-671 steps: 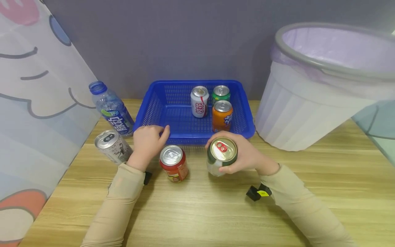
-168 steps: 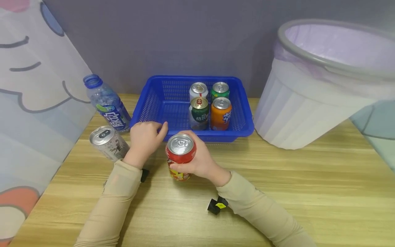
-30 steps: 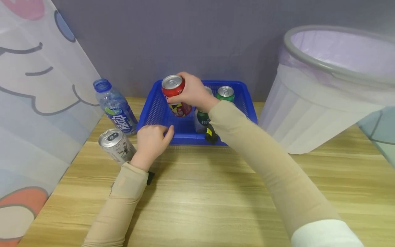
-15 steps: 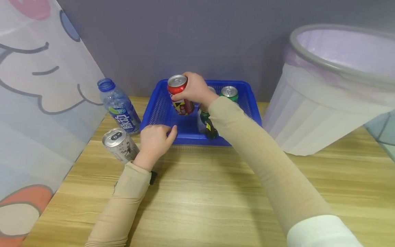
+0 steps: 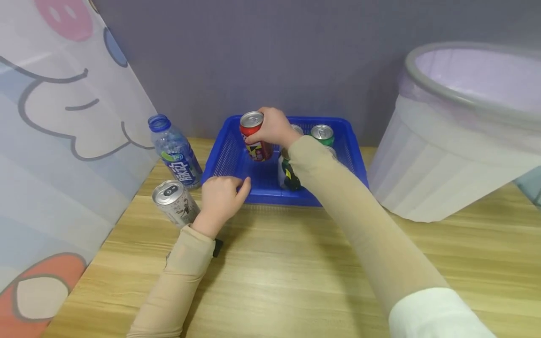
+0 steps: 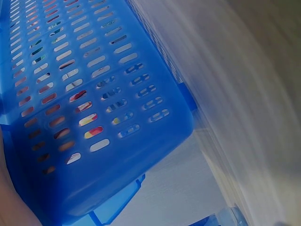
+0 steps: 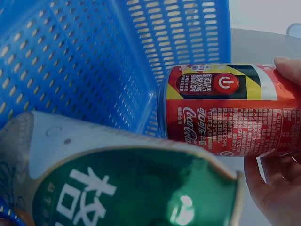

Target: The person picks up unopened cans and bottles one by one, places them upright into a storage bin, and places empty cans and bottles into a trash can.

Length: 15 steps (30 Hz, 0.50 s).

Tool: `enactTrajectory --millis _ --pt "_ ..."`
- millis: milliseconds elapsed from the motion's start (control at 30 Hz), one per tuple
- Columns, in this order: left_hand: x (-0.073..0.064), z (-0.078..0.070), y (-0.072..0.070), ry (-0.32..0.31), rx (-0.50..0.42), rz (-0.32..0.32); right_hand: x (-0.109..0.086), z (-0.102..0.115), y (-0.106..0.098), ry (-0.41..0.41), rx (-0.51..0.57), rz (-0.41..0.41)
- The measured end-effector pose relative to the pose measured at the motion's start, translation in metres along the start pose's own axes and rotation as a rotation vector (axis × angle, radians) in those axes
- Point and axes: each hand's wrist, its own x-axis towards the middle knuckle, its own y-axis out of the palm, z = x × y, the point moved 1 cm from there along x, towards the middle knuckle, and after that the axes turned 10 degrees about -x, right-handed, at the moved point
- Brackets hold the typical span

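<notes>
My right hand (image 5: 274, 127) grips a red Coca-Cola can (image 5: 258, 150) from its right side, inside the back left part of the blue basket (image 5: 266, 196). The can (image 7: 207, 108) is nearly upright, with fingers and thumb around its upper part. Beside it stands a green and white can (image 7: 136, 183), partly hidden by my wrist in the head view. My left hand (image 5: 221, 196) is at the basket's front left rim, thumb raised along it, the other fingers bent over the edge and largely hidden. A green-sided can (image 5: 322, 135) stands at the back right.
Left of the basket stand a clear plastic bottle (image 5: 179, 159) with a blue label and a pale printed can (image 5: 176, 204). A white bin (image 5: 422, 159) with a lilac liner is on the right. A grey panel (image 5: 270, 56) closes off the back.
The green and white can, earlier in my right hand, went from table to basket. My right hand then took the Coca-Cola can into the basket. Lately the view has shifted slightly; my left hand stays put.
</notes>
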Motion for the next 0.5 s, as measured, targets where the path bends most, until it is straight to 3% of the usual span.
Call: enactTrajectory --millis 500 --pt "0.0047 -0.0045 -0.001 0.005 -0.008 0.018 0.0032 -0.0082 0.005 0.01 0.001 0.007"
